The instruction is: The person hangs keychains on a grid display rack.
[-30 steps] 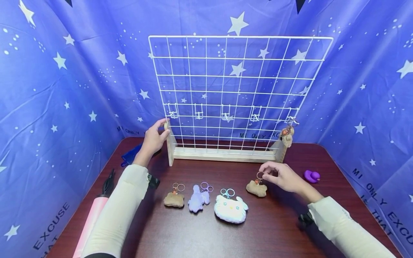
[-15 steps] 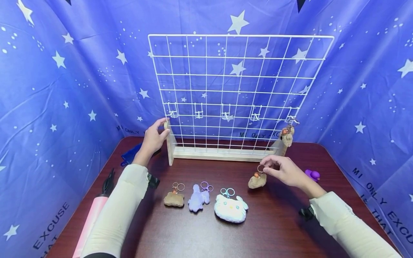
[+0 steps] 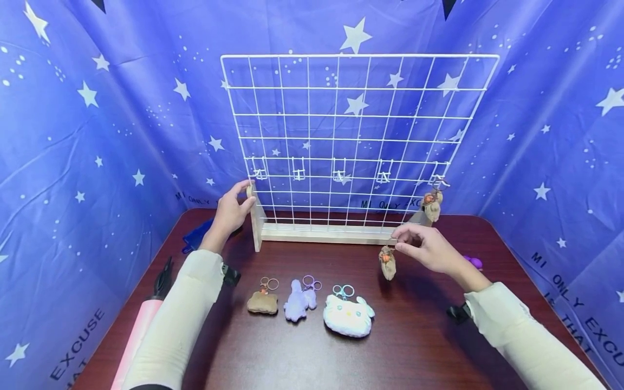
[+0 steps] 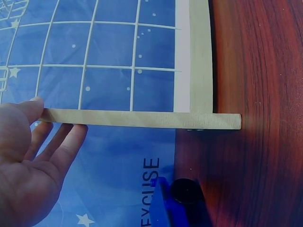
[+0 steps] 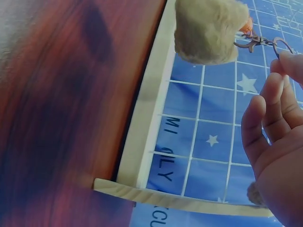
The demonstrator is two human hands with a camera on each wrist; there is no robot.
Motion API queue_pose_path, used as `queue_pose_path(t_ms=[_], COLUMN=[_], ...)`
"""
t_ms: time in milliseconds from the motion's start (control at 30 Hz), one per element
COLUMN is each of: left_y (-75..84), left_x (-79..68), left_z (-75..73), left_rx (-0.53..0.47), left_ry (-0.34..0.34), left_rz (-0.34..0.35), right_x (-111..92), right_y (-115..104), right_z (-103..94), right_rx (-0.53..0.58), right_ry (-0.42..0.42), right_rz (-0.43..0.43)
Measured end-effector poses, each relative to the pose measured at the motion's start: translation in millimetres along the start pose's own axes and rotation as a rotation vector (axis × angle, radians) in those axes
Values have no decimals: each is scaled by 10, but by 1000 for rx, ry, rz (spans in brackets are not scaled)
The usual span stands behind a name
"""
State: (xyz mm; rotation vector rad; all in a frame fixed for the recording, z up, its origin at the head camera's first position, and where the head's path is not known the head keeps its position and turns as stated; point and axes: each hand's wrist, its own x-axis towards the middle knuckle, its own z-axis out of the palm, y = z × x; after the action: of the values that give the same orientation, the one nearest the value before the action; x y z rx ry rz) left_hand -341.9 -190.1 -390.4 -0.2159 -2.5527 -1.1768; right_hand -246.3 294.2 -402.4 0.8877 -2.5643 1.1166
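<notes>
My right hand [image 3: 424,246] pinches the metal ring [image 5: 282,46] of a brown plush keychain [image 3: 388,264], which hangs from it in front of the rack's right end. The right wrist view shows its plush body [image 5: 208,30] and clasp. My left hand [image 3: 233,208] holds the top of the wooden left upright [image 4: 137,118] of the white wire grid rack [image 3: 361,115], thumb on one side and fingers on the other. Another brown plush keychain [image 3: 431,208] hangs on the far right hook. Several white hooks [image 3: 338,174] line the grid to its left.
Lying on the dark red table [image 3: 302,357] are a brown plush keychain [image 3: 262,303], a lilac plush keychain [image 3: 297,303] and a white cat-face keychain [image 3: 348,317]. A purple duck [image 3: 473,263] sits right, partly hidden. A pink cylinder [image 3: 138,336] and blue object [image 3: 196,237] lie left.
My right hand has moved up toward the rack, and the brown plush keychain has lifted off the table and turned as it hangs. My left hand has stayed on the upright.
</notes>
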Motion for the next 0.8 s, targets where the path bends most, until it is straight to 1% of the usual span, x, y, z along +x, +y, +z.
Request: queue_pose_path(t_ms=[300, 433, 667, 800], left_y=[4, -5, -25, -24], left_x=[0, -3, -1, 6], left_z=[4, 3, 11, 8], left_rx=[-4, -1, -12, -4], left_ry=[-8, -13, -9, -9], left_rz=[-7, -14, -9, -6], right_x=[154, 217, 322, 400], right_y=[-95, -149, -198, -230], right_z=[-99, -127, -171, -200], right_rx=[27, 17, 1, -34], right_ry=[40, 74, 122, 166], right_rz=[10, 6, 36, 17])
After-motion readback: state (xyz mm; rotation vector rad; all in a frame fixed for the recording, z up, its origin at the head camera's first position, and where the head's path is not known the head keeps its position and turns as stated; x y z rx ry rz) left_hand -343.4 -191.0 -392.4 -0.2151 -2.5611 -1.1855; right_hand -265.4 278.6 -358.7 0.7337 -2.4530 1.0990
